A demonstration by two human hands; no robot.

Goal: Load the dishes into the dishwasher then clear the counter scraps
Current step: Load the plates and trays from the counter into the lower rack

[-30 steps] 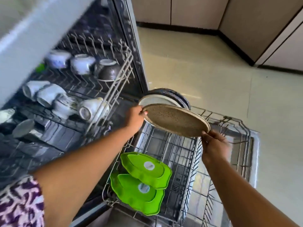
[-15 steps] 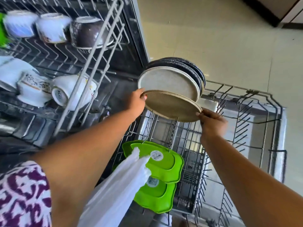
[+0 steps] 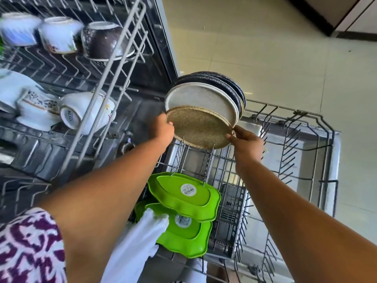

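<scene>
Both hands (image 3: 163, 130) (image 3: 247, 142) hold a speckled plate (image 3: 199, 128) over the lower rack (image 3: 318, 152).

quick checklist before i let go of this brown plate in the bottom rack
1. Both hands hold the brown speckled plate, left hand and right hand on opposite rims: ok.
2. Plate seated between tines: cannot tell, its lower edge only meets the tine tips.
3. Space ahead of the white plate behind it: ok.
4. Green plates nearer you sit apart from the slot: ok.
5. Lower rack pulled out: ok.
6. Upper rack not over the plate: ok.
</scene>
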